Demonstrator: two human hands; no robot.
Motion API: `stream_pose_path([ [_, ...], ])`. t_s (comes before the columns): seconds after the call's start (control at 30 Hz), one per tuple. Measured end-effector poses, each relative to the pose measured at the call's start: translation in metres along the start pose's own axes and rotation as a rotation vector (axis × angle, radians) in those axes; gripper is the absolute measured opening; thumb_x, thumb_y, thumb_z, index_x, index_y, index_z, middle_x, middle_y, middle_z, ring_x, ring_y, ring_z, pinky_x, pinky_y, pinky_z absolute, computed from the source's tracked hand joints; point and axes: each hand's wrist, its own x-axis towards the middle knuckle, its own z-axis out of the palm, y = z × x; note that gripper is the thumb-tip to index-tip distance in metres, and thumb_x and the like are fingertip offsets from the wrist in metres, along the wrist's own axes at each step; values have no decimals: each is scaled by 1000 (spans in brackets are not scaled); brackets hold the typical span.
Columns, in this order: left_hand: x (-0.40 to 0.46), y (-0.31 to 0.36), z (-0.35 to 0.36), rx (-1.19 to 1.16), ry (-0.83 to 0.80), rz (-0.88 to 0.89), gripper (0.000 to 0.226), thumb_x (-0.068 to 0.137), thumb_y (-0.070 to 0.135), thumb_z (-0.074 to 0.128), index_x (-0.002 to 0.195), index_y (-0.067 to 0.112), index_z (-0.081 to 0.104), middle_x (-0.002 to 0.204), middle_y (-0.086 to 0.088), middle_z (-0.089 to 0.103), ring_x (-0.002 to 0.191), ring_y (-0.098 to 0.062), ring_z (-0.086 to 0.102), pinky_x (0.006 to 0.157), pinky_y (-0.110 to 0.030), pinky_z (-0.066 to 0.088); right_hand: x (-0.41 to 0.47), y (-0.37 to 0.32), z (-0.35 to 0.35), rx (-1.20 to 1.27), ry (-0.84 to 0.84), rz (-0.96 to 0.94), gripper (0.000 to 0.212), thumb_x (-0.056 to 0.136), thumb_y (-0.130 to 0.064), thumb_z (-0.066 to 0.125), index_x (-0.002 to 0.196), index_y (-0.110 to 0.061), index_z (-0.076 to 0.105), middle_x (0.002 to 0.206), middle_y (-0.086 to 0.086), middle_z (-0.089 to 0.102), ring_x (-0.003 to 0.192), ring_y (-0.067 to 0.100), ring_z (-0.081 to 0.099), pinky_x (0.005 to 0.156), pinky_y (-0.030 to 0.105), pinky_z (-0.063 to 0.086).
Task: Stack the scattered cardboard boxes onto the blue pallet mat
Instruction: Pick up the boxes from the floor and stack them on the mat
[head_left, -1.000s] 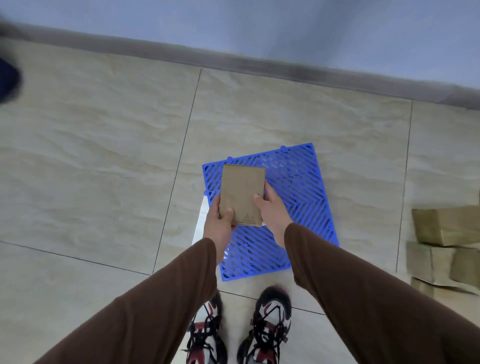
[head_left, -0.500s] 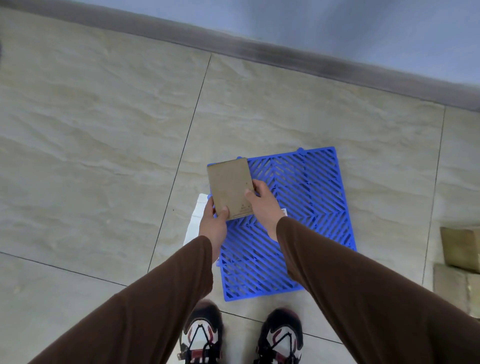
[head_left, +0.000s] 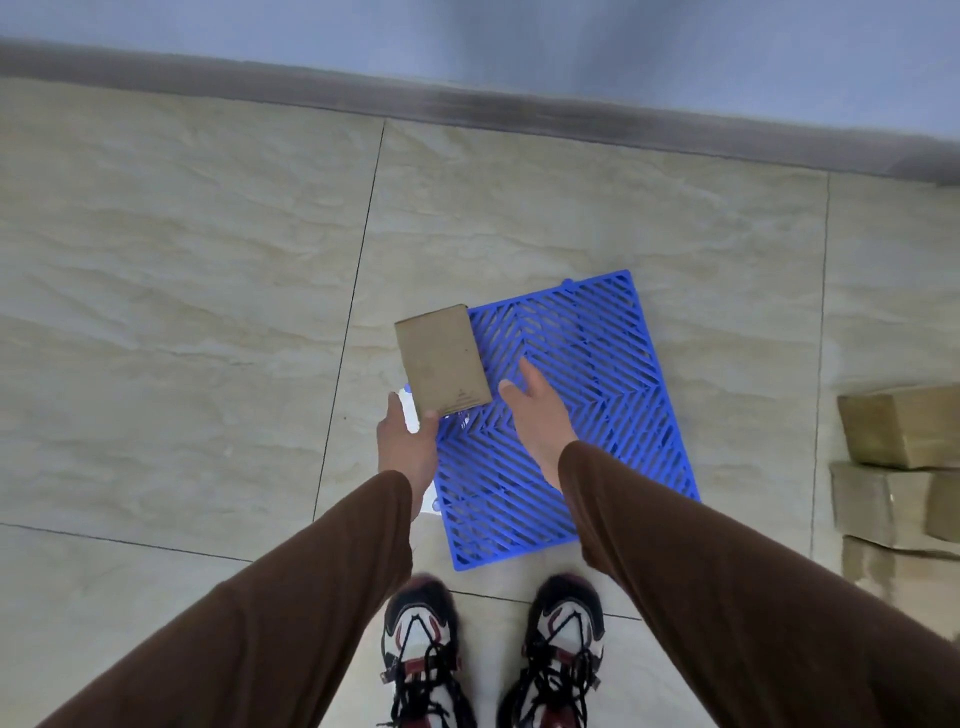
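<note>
A small brown cardboard box lies over the far left corner of the blue pallet mat, its long side pointing away from me. My left hand grips the box's near left corner, thumb on top. My right hand hovers over the mat just right of the box, fingers spread, touching nothing. Whether the box rests fully on the mat I cannot tell.
Several more cardboard boxes are piled on the tiled floor at the right edge. A white sheet pokes out from under the mat's left side. My shoes stand at the mat's near edge. A wall with a dark skirting runs behind.
The box has moved away from me to the mat's far left corner. My right hand has let go of it and opened; my left hand keeps its hold.
</note>
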Motion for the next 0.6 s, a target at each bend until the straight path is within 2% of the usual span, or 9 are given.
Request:
stream_pose_path([
  [0.03,-11,3,0,27,11,5,54,105,27,49,155,24,29,135,3,44,117,-24,46,86,-23,36,-10,1,-8,6,20,4,64,104,-41,52,162,-34,24,153,5,42,137,28,47,112,46,41],
  [0.1,-35,12,0,110,28,44,62,104,29,49,160,22,22,155,-5,29,136,-25,41,96,-23,30,-33,4,-27,51,64,-4,63,104,-38,53,161,-29,28,144,5,47,136,27,48,113,44,41],
  [0.2,-71,26,5,219,25,147,61,103,30,51,158,18,27,156,-9,27,139,-26,41,109,-28,33,-74,14,-58,124,145,-31,61,104,-35,55,159,-24,33,160,0,40,149,21,37,115,35,36],
  [0.27,-93,37,15,278,0,192,58,103,29,51,155,16,32,154,-11,29,136,-28,44,115,-36,34,-103,23,-79,142,222,-44,61,103,-36,57,158,-22,36,162,-1,38,150,18,35,121,36,30],
  [0.33,-120,47,30,316,-25,233,53,102,27,52,152,14,37,153,-11,31,134,-29,46,114,-38,36,-131,33,-102,159,300,-40,59,101,-35,59,156,-20,40,161,0,41,147,16,39,123,40,30],
  [0.43,-156,55,60,360,-95,311,49,102,27,51,147,13,40,151,-8,32,129,-31,49,110,-42,40,-166,49,-137,206,400,-33,55,101,-32,60,152,-17,46,154,1,48,141,17,47,116,34,37],
  [0.53,-189,58,94,407,-160,363,51,102,29,51,149,15,38,150,-5,32,120,-27,53,103,-37,42,-192,66,-173,241,463,-40,48,100,-32,59,146,-19,52,146,0,56,128,16,55,113,37,41],
  [0.6,-210,57,118,439,-174,389,49,101,27,53,147,15,41,147,-7,33,114,-25,53,100,-34,43,-210,78,-197,238,464,-44,48,101,-33,57,146,-20,52,146,-1,56,129,16,54,116,40,39],
])
